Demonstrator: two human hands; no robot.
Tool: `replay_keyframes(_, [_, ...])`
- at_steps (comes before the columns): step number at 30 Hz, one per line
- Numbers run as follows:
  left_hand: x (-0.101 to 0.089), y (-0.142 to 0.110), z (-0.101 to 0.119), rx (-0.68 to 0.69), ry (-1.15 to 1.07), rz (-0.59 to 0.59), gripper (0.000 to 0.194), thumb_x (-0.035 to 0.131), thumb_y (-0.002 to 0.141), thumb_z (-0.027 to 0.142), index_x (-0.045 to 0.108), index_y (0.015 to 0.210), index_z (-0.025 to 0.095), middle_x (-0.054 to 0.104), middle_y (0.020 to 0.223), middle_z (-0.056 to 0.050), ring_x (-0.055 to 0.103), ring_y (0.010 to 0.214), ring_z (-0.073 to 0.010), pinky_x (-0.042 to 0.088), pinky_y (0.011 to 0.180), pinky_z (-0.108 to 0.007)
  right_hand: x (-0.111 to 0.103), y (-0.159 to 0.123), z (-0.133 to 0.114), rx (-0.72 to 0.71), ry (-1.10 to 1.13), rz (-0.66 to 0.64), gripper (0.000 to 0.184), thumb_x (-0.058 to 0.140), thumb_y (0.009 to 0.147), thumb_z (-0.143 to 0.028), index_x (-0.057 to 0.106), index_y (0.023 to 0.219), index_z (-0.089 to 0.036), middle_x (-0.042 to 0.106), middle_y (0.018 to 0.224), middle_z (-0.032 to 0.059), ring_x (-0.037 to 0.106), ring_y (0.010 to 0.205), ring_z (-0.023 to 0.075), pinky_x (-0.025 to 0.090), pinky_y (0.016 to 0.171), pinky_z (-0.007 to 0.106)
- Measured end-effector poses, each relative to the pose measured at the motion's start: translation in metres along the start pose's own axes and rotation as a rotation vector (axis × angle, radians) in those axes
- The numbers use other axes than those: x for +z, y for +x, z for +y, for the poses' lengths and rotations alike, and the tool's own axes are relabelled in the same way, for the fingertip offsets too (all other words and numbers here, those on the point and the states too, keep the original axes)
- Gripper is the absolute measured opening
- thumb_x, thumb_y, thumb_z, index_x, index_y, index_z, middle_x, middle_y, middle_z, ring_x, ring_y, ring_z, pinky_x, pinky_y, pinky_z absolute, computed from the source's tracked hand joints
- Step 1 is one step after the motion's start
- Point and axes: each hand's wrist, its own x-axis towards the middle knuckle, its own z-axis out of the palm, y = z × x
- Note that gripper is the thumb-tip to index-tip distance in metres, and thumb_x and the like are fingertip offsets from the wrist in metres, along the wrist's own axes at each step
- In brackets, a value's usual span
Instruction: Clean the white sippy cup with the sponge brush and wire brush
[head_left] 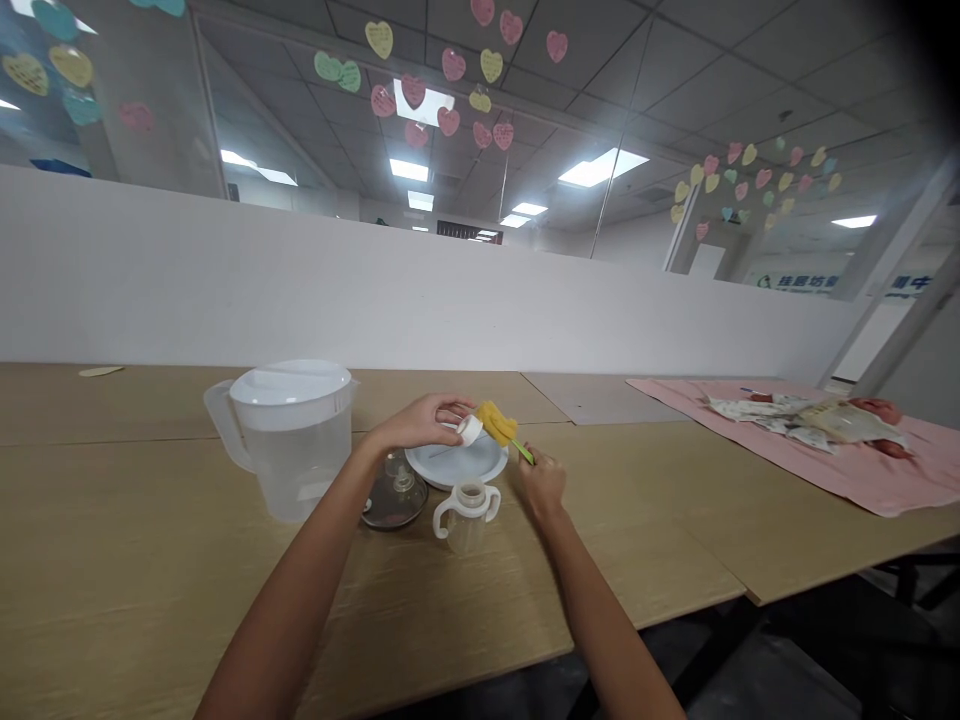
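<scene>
Head view: over the plate (pixel 454 472), your left hand (pixel 420 420) grips the white ring (pixel 470 431), held to the yellow brush (pixel 496 422) clasped in your right hand (pixel 544 478). Bottle (pixel 466 530) and ring are already apart; scrubbing the ring looks like the step in hand, unfinished.

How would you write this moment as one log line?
left hand: holds white cap | right hand: holds yellow brush by green handle | handled bottle: upright, uncapped, on table
</scene>
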Motion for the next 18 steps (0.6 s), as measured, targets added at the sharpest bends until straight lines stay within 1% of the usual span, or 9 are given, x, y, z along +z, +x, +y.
replay_keyframes(4, [0.001, -0.002, 0.006, -0.01, 0.011, -0.003, 0.049, 0.067, 0.059, 0.022, 0.055, 0.107, 0.016, 0.06, 0.11, -0.008, 0.055, 0.102, -0.0219, 0.044, 0.087, -0.033, -0.003, 0.0, -0.002, 0.017, -0.032, -0.02, 0.031, 0.042, 0.079, -0.028, 0.068, 0.093, -0.019, 0.067, 0.068, 0.0072, 0.055, 0.054, 0.0118, 0.027, 0.05, 0.021])
replay_keyframes(7, [0.002, -0.001, 0.006, -0.012, -0.007, 0.032, 0.05, 0.068, 0.059, 0.025, 0.056, 0.107, 0.016, 0.062, 0.107, -0.009, 0.057, 0.099, -0.0214, 0.045, 0.085, -0.033, -0.004, 0.0, -0.003, 0.002, -0.031, -0.02, 0.031, 0.042, 0.079, -0.028, 0.068, 0.092, -0.019, 0.067, 0.067, 0.0072, 0.055, 0.054, 0.0117, 0.027, 0.049, 0.021])
replay_keyframes(10, [0.002, 0.002, 0.001, -0.008, 0.0, 0.11, 0.053, 0.07, 0.056, 0.026, 0.057, 0.106, 0.015, 0.062, 0.106, -0.009, 0.058, 0.097, -0.0224, 0.047, 0.084, -0.034, -0.003, -0.001, -0.002, -0.029, -0.031, -0.022, 0.03, 0.043, 0.078, -0.028, 0.068, 0.091, -0.018, 0.067, 0.068, 0.0067, 0.054, 0.053, 0.0112, 0.026, 0.049, 0.021])
replay_keyframes(13, [0.002, 0.005, -0.005, -0.006, 0.091, 0.238, 0.052, 0.07, 0.052, 0.026, 0.06, 0.102, 0.014, 0.063, 0.104, -0.009, 0.059, 0.095, -0.0228, 0.048, 0.083, -0.034, -0.002, -0.001, -0.001, -0.071, -0.023, -0.019, 0.03, 0.043, 0.079, -0.029, 0.069, 0.086, -0.018, 0.067, 0.066, 0.0058, 0.054, 0.053, 0.0108, 0.025, 0.049, 0.021])
replay_keyframes(15, [0.002, 0.007, -0.009, -0.012, 0.164, 0.318, 0.05, 0.069, 0.053, 0.025, 0.061, 0.1, 0.014, 0.063, 0.103, -0.009, 0.059, 0.093, -0.0224, 0.048, 0.081, -0.033, -0.001, -0.002, -0.001, -0.094, -0.012, -0.005, 0.031, 0.041, 0.08, -0.03, 0.07, 0.082, -0.018, 0.067, 0.064, 0.0054, 0.054, 0.053, 0.0105, 0.025, 0.049, 0.021])
replay_keyframes(16, [0.002, 0.007, -0.01, -0.015, 0.192, 0.342, 0.049, 0.069, 0.053, 0.025, 0.061, 0.1, 0.014, 0.063, 0.103, -0.009, 0.059, 0.092, -0.0222, 0.048, 0.08, -0.032, 0.0, -0.002, -0.001, -0.103, -0.007, 0.005, 0.032, 0.041, 0.081, -0.031, 0.07, 0.079, -0.018, 0.066, 0.064, 0.0054, 0.053, 0.052, 0.0102, 0.024, 0.048, 0.021])
replay_keyframes(18, [0.001, 0.007, -0.011, -0.02, 0.214, 0.346, 0.048, 0.068, 0.054, 0.025, 0.061, 0.1, 0.014, 0.063, 0.103, -0.008, 0.06, 0.092, -0.022, 0.049, 0.08, -0.032, 0.0, -0.002, -0.001, -0.114, 0.0, 0.027, 0.034, 0.039, 0.081, -0.031, 0.07, 0.076, -0.018, 0.066, 0.062, 0.0054, 0.052, 0.05, 0.0095, 0.024, 0.048, 0.021])
